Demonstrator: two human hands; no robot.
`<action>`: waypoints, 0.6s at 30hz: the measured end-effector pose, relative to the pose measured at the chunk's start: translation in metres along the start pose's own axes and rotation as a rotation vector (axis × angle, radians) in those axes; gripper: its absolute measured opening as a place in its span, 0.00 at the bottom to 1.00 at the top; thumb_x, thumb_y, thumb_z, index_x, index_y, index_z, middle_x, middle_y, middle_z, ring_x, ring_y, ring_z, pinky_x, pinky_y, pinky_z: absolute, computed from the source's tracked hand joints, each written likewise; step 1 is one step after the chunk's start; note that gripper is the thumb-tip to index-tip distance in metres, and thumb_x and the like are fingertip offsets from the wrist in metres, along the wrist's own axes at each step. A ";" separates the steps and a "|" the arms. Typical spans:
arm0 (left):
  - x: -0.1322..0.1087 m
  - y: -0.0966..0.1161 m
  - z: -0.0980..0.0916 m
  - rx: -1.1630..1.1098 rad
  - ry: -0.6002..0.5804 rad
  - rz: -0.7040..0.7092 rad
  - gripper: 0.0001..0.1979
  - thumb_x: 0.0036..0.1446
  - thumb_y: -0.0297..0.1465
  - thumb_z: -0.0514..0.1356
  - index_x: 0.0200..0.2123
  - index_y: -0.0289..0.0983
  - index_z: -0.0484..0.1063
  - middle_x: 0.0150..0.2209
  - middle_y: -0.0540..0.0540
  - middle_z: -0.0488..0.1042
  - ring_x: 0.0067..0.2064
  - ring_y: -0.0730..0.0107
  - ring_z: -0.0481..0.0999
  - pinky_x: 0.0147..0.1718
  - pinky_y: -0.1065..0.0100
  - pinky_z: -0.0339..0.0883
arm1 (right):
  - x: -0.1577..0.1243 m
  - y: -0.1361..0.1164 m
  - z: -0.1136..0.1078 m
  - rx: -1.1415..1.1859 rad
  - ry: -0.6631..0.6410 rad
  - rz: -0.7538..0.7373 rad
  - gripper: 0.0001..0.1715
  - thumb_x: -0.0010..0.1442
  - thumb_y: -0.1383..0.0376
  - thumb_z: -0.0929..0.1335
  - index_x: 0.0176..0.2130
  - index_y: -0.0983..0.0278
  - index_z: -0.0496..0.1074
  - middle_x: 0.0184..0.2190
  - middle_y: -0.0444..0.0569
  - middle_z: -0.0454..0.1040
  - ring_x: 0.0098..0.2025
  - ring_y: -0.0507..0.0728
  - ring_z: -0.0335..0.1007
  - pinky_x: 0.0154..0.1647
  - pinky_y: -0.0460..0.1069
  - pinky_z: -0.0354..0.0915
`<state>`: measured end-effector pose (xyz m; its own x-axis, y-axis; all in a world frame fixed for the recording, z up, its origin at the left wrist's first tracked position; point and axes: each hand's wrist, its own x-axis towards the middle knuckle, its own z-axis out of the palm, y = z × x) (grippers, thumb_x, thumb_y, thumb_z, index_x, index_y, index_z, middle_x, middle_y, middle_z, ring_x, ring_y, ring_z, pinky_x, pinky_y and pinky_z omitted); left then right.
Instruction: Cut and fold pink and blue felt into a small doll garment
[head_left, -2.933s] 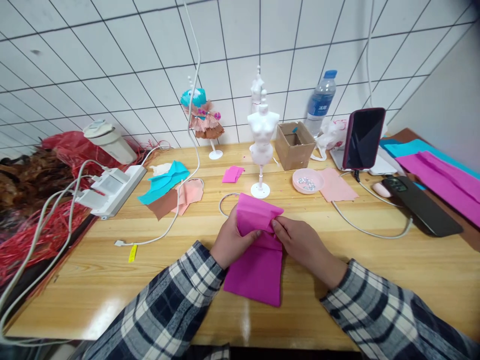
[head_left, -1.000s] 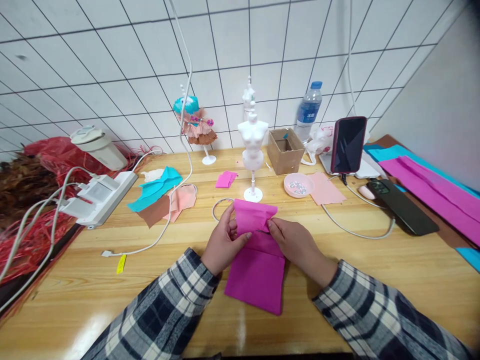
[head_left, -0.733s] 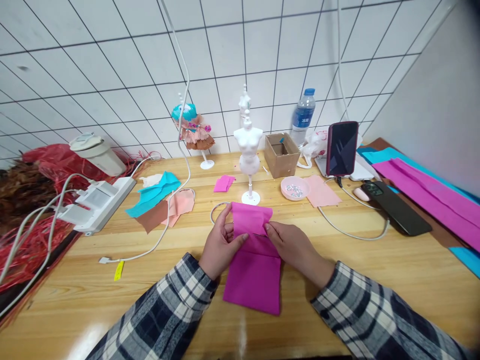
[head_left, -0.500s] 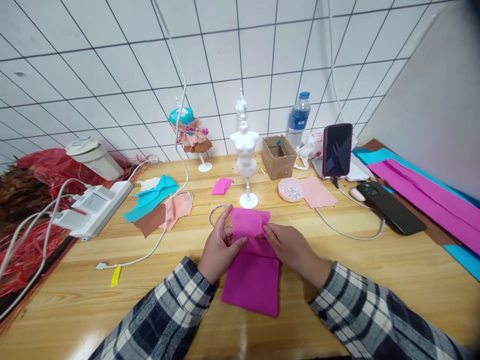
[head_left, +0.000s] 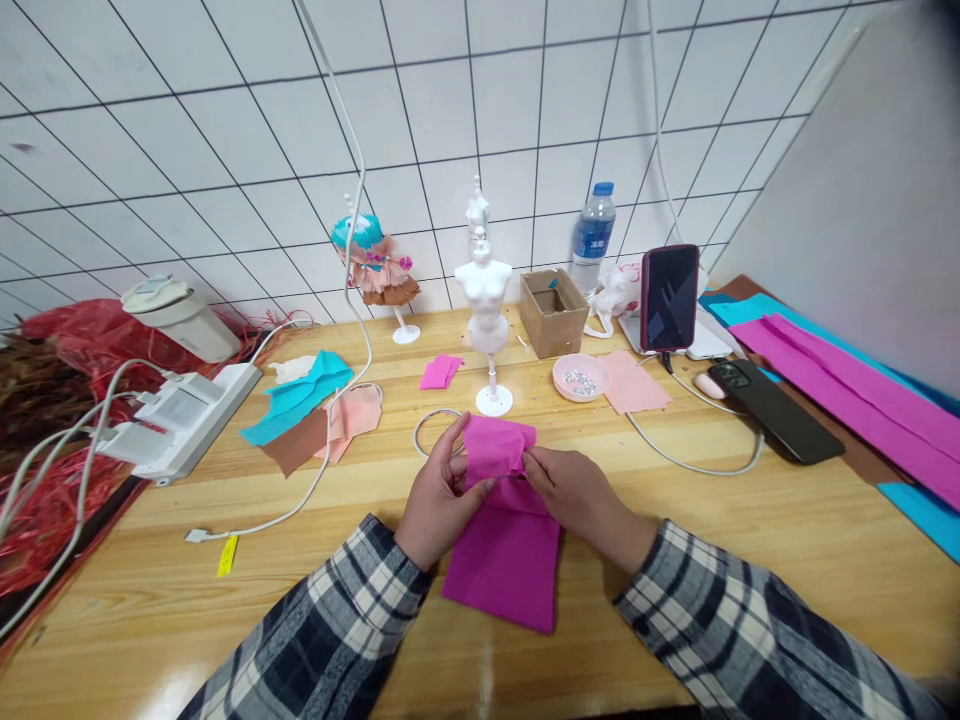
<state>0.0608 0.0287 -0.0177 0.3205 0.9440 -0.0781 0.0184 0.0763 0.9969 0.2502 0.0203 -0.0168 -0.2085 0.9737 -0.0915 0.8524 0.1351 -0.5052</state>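
Table (head_left: 150, 600): wood shows between the plug strip (head_left: 191, 440) and left sleeve (head_left: 322, 620).
Left hand (head_left: 431, 515): thumb in front, fingers behind, pinching the pink sheet's (head_left: 502, 565) left side.
Pink sheet: between both hands, its low end short of the table's front edge.
Right hand (head_left: 576, 492): fingertips together, pinching the sheet's right side.
Black phone (head_left: 776, 412): wood lies between it and right hand.
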 end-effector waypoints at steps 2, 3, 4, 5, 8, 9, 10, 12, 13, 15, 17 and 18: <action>0.000 0.000 0.001 0.009 -0.006 -0.002 0.49 0.50 0.35 0.67 0.68 0.37 0.41 0.36 0.45 0.79 0.37 0.61 0.79 0.41 0.59 0.72 | 0.000 -0.001 0.000 -0.018 -0.002 0.002 0.23 0.70 0.58 0.53 0.33 0.62 0.69 0.29 0.48 0.76 0.29 0.53 0.67 0.29 0.47 0.48; 0.000 0.000 0.001 0.010 -0.008 -0.003 0.48 0.51 0.35 0.67 0.68 0.37 0.41 0.36 0.45 0.79 0.38 0.60 0.79 0.42 0.58 0.72 | 0.000 -0.001 0.000 -0.026 -0.002 0.002 0.23 0.70 0.58 0.53 0.34 0.62 0.70 0.29 0.48 0.76 0.29 0.53 0.67 0.29 0.48 0.48; 0.000 0.000 0.001 0.009 -0.011 -0.004 0.48 0.51 0.35 0.67 0.68 0.37 0.41 0.36 0.45 0.79 0.38 0.60 0.79 0.42 0.57 0.72 | 0.000 -0.001 0.000 -0.033 -0.004 0.004 0.23 0.70 0.58 0.53 0.34 0.62 0.70 0.29 0.48 0.76 0.29 0.53 0.68 0.29 0.48 0.47; 0.000 0.000 0.001 0.009 -0.013 -0.006 0.48 0.51 0.35 0.67 0.68 0.38 0.41 0.36 0.44 0.79 0.38 0.59 0.79 0.42 0.57 0.72 | 0.000 -0.002 0.000 -0.041 -0.008 0.008 0.23 0.70 0.58 0.53 0.34 0.62 0.70 0.29 0.47 0.76 0.29 0.53 0.68 0.29 0.48 0.47; 0.000 0.000 0.000 0.017 -0.019 -0.008 0.49 0.51 0.36 0.67 0.68 0.39 0.41 0.37 0.44 0.79 0.38 0.58 0.79 0.42 0.55 0.72 | 0.000 -0.003 -0.002 -0.056 -0.023 0.022 0.23 0.71 0.58 0.54 0.34 0.62 0.70 0.30 0.48 0.77 0.30 0.53 0.69 0.28 0.48 0.47; 0.000 0.000 0.000 0.023 -0.020 -0.009 0.49 0.51 0.36 0.67 0.68 0.39 0.41 0.36 0.44 0.79 0.38 0.58 0.79 0.41 0.55 0.72 | 0.000 -0.003 -0.002 -0.061 -0.027 0.025 0.23 0.71 0.58 0.54 0.34 0.62 0.70 0.30 0.48 0.77 0.30 0.53 0.69 0.28 0.48 0.46; 0.000 0.000 -0.001 0.028 -0.021 -0.010 0.49 0.50 0.37 0.67 0.68 0.39 0.41 0.36 0.44 0.79 0.38 0.57 0.79 0.41 0.55 0.72 | 0.000 -0.003 -0.003 -0.067 -0.030 0.025 0.23 0.71 0.58 0.53 0.34 0.62 0.70 0.30 0.48 0.77 0.30 0.53 0.69 0.28 0.48 0.46; 0.000 0.000 -0.001 0.031 -0.021 -0.011 0.49 0.51 0.37 0.67 0.68 0.39 0.41 0.35 0.45 0.78 0.38 0.58 0.79 0.41 0.56 0.72 | -0.001 -0.003 -0.003 -0.081 -0.025 0.024 0.23 0.71 0.58 0.53 0.34 0.62 0.70 0.31 0.48 0.77 0.31 0.54 0.69 0.28 0.49 0.46; 0.000 -0.001 0.000 0.035 -0.021 -0.011 0.49 0.51 0.37 0.66 0.68 0.38 0.41 0.35 0.45 0.78 0.37 0.59 0.79 0.40 0.57 0.72 | -0.001 -0.003 -0.002 -0.089 -0.020 0.024 0.24 0.71 0.57 0.53 0.34 0.61 0.70 0.31 0.48 0.77 0.31 0.54 0.69 0.28 0.49 0.46; 0.001 -0.003 0.002 0.050 -0.020 -0.007 0.48 0.51 0.36 0.66 0.68 0.38 0.41 0.34 0.47 0.78 0.37 0.61 0.79 0.40 0.59 0.72 | 0.000 -0.003 -0.002 -0.100 -0.016 0.022 0.24 0.71 0.57 0.53 0.34 0.61 0.70 0.31 0.47 0.77 0.30 0.54 0.69 0.28 0.49 0.46; 0.002 -0.005 0.003 0.063 -0.028 0.001 0.48 0.52 0.35 0.66 0.68 0.38 0.40 0.34 0.47 0.77 0.37 0.63 0.79 0.40 0.61 0.71 | 0.000 -0.002 -0.001 -0.104 -0.016 0.020 0.24 0.71 0.57 0.53 0.34 0.61 0.71 0.30 0.47 0.77 0.30 0.54 0.69 0.28 0.49 0.46; 0.002 -0.005 0.002 0.067 -0.035 0.009 0.48 0.52 0.35 0.65 0.68 0.38 0.39 0.35 0.47 0.77 0.38 0.63 0.79 0.41 0.62 0.71 | 0.001 -0.002 -0.001 -0.104 -0.017 0.021 0.24 0.71 0.57 0.53 0.34 0.61 0.71 0.31 0.47 0.77 0.30 0.54 0.69 0.28 0.49 0.46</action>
<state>0.0637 0.0296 -0.0226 0.3539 0.9326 -0.0700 0.0781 0.0451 0.9959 0.2490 0.0207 -0.0156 -0.1976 0.9734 -0.1161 0.9018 0.1340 -0.4109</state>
